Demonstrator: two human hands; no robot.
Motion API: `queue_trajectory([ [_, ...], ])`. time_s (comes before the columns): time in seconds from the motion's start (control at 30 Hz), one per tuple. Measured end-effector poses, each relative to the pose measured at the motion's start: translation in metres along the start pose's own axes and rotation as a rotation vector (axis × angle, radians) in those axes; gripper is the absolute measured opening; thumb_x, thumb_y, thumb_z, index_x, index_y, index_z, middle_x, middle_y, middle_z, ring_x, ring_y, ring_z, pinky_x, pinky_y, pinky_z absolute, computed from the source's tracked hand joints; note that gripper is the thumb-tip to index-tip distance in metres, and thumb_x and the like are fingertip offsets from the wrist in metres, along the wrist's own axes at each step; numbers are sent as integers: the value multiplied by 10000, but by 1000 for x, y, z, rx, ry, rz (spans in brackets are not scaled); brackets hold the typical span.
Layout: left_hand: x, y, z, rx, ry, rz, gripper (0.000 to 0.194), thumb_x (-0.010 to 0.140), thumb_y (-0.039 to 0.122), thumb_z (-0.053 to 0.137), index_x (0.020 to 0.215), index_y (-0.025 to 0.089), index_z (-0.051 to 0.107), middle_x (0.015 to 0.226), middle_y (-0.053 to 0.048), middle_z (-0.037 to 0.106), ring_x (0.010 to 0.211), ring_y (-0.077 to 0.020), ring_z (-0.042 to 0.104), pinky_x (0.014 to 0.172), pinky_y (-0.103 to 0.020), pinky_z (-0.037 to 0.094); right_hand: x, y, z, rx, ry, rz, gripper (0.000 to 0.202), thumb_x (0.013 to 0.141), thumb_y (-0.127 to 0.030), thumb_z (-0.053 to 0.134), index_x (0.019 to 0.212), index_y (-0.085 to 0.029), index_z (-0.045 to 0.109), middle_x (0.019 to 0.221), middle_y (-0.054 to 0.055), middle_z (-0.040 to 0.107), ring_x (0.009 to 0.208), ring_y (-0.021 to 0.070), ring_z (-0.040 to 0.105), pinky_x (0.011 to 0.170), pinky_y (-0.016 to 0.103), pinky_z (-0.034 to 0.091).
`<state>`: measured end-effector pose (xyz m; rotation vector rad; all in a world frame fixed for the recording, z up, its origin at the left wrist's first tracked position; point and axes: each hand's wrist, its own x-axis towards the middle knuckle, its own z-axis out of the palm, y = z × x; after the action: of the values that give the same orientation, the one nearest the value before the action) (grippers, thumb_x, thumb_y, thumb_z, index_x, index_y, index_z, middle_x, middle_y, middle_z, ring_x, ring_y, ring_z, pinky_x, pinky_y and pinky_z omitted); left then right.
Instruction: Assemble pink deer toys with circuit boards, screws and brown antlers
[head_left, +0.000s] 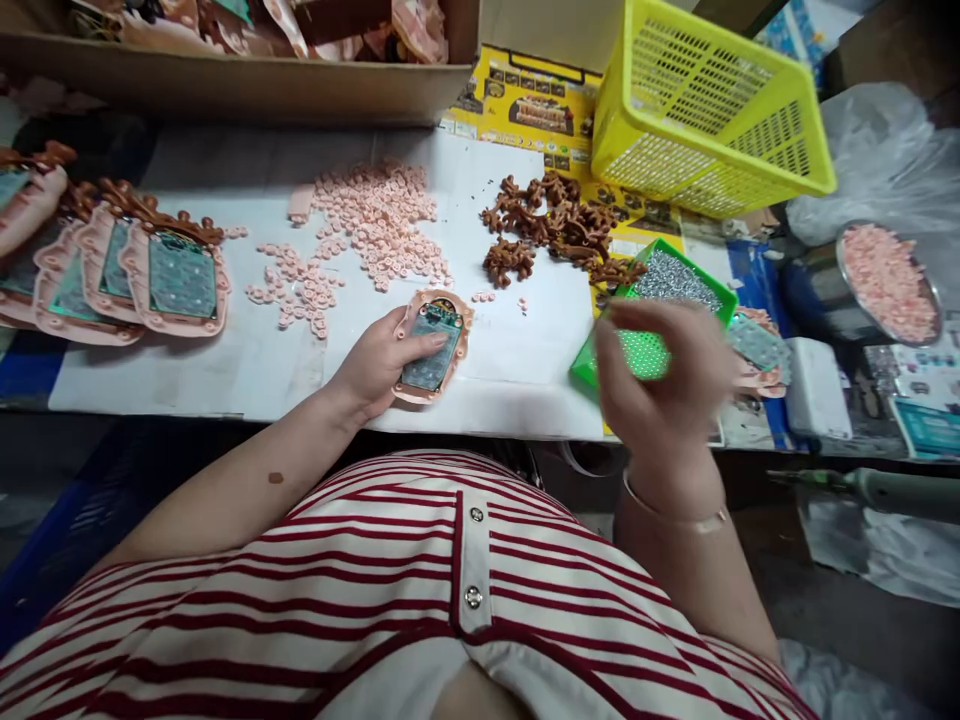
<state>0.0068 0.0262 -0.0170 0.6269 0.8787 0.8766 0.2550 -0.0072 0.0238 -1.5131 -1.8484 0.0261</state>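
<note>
My left hand [382,365] is closed around a pink plastic toy housing [459,345], with the thumb lying across the circuit board [429,362] set inside it. Near the table's front edge, it is held face up. Motion blurs my right hand [664,370], which hovers over the front of a green basket [585,365]. Its thumb and forefinger curl together in a pinch; whatever they hold, if anything, cannot be made out. Small silver screws [679,280] fill the back part of that basket.
Small pink parts [390,225] and brown plastic pieces [559,220] lie in heaps. Several housings with boards [180,275] overlap at left. A cardboard box [300,90] and yellow basket [712,120] stand behind. At right are a metal bowl [840,280] and an electric screwdriver [892,490].
</note>
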Motion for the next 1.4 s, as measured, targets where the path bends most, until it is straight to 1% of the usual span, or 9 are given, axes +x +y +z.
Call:
queue_trajectory([
  [0.17, -1, -1, -14, -73, -98, -20, 498, 693, 280, 875, 1111, 144, 642, 881, -63, 739, 744, -178, 702, 688, -292, 572, 58, 24, 80, -119, -159, 41, 170, 887, -256, 633, 1032, -207, 706, 995, 100, 697, 849, 234, 650, 808, 435, 546],
  [0.27, -2, 0, -14, -98, -108, -58, 499, 677, 284, 888, 1091, 147, 645, 880, -68, 740, 749, -184, 705, 695, -300, 579, 76, 39, 103, -161, -235, 59, 155, 819, -173, 672, 958, -211, 728, 948, 105, 678, 880, 261, 635, 854, 474, 521],
  [0.4, -3, 3, -13, -115, -105, -120, 528, 654, 289, 904, 1088, 127, 650, 881, -81, 731, 761, -197, 704, 682, -308, 579, 76, 53, 98, 60, -20, 151, 90, 869, -253, 665, 918, -236, 739, 899, 60, 688, 865, 223, 642, 871, 455, 527],
  [0.5, -3, 4, -13, -122, -119, -133, 541, 649, 288, 908, 1096, 120, 653, 878, -83, 729, 760, -198, 701, 675, -305, 576, 69, 60, 90, 386, 158, 308, 173, 882, -386, 678, 971, -246, 724, 881, 27, 694, 784, 173, 644, 770, 389, 553],
  [0.7, -2, 2, -16, -157, -107, -142, 491, 665, 276, 900, 1068, 121, 667, 890, -84, 736, 759, -200, 704, 691, -314, 577, 47, 50, 88, 894, 182, 609, 272, 799, -463, 776, 971, -270, 692, 906, -10, 709, 764, 117, 683, 735, 305, 591],
  [0.83, 2, 0, -18, -223, -164, -113, 442, 700, 253, 880, 1072, 127, 677, 884, -80, 748, 750, -182, 708, 720, -302, 576, 25, 33, 89, 1117, 107, 719, 235, 778, -431, 810, 920, -279, 702, 883, -40, 719, 802, 85, 697, 782, 246, 605],
  [1.07, 1, 1, -16, -220, -144, -59, 460, 674, 231, 885, 1069, 129, 672, 861, -73, 745, 723, -179, 707, 740, -308, 579, 4, 7, 81, 1130, -33, 820, 337, 683, -518, 883, 850, -263, 738, 859, -23, 734, 681, 82, 658, 660, 235, 603],
  [1.27, -4, -2, -13, -73, -284, -58, 429, 697, 227, 870, 1075, 136, 690, 906, -85, 749, 755, -197, 715, 778, -364, 592, 3, -13, 81, 1024, -486, 607, 367, 744, -570, 832, 868, -231, 766, 741, -11, 707, 615, 102, 615, 604, 270, 573],
  [1.4, 0, -3, -15, -144, -165, 17, 415, 681, 252, 878, 1028, 118, 693, 850, -71, 740, 738, -179, 708, 772, -327, 586, -2, -20, 88, 1056, -364, 585, 428, 759, -577, 821, 1028, -262, 715, 948, -4, 722, 755, 105, 668, 712, 271, 596],
])
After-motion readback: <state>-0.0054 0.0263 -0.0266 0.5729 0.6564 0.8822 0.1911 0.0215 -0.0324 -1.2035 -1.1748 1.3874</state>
